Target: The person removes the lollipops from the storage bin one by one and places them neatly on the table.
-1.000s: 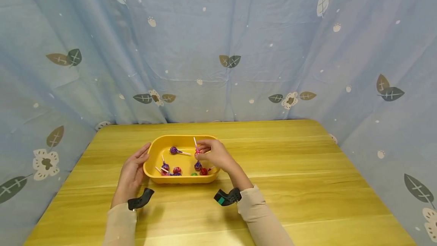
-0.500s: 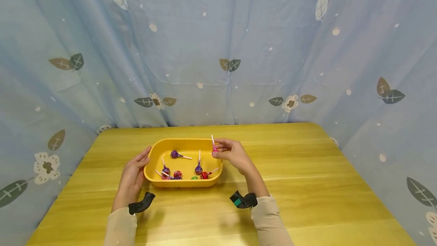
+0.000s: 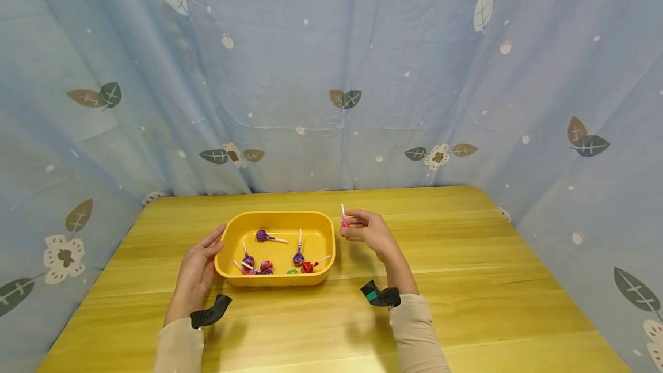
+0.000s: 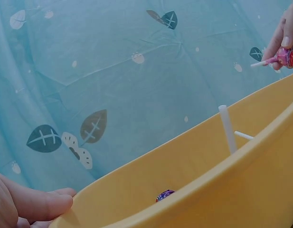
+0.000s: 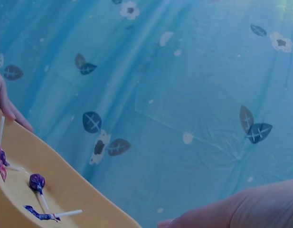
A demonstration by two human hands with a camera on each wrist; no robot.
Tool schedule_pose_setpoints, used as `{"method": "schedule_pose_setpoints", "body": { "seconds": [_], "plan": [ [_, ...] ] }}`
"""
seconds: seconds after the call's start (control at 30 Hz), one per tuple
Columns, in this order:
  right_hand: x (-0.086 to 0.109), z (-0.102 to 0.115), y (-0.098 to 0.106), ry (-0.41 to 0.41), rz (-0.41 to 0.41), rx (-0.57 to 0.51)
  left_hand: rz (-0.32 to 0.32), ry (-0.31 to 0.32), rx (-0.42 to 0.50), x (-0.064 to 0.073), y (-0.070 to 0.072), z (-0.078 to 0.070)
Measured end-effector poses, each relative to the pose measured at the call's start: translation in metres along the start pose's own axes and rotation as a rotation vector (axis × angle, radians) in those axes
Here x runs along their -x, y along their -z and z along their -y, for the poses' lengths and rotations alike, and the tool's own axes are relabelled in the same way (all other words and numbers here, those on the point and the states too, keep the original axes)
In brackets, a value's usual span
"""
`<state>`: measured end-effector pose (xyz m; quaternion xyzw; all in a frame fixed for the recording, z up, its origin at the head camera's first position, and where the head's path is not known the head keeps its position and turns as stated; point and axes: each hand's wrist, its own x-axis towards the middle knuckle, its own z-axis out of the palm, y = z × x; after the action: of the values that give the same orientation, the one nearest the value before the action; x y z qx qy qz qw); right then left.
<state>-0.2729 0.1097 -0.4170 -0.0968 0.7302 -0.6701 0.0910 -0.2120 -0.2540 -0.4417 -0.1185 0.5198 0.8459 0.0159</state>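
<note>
My right hand [image 3: 372, 235] pinches a pink-wrapped lollipop [image 3: 344, 226] just off the right end of a yellow plastic tray [image 3: 279, 281], its white stick pointing up. The left wrist view also catches this lollipop [image 4: 286, 57] beyond the rim. At the tray's left end, the extended fingers of my left hand [image 3: 197, 266] rest against the outer wall. Inside lie several wrapped lollipops: a purple one [image 3: 261, 235] at the back, another purple one [image 3: 298, 258] with its stick up, a red one [image 3: 307, 267] in the right front corner, and more clustered front left.
The tray stands on a yellow wood-grain table [image 3: 456, 258], toward its left half. A blue curtain [image 3: 331, 73] printed with leaves and flowers hangs behind and at both sides. Black camera mounts sit on the left wrist [image 3: 211, 311] and the right wrist [image 3: 380, 295].
My right hand has carried the pink lollipop rightward, from over the tray's right part to outside its right end. The left hand stays at the tray's left end.
</note>
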Motion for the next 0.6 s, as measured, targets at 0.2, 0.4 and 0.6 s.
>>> {"method": "schedule_pose_setpoints", "body": {
  "seconds": [0.2, 0.4, 0.6],
  "plan": [
    [-0.001, -0.008, 0.005, -0.058, -0.033, 0.032, 0.004, -0.010, -0.009, 0.000, 0.000, -0.001],
    [-0.006, -0.022, 0.007, -0.103, -0.032, 0.057, 0.011, -0.008, -0.021, 0.002, -0.001, -0.002],
    [-0.008, -0.034, 0.007, -0.167, -0.059, 0.092, 0.019, -0.005, -0.040, 0.003, 0.000, -0.001]
  ]
}}
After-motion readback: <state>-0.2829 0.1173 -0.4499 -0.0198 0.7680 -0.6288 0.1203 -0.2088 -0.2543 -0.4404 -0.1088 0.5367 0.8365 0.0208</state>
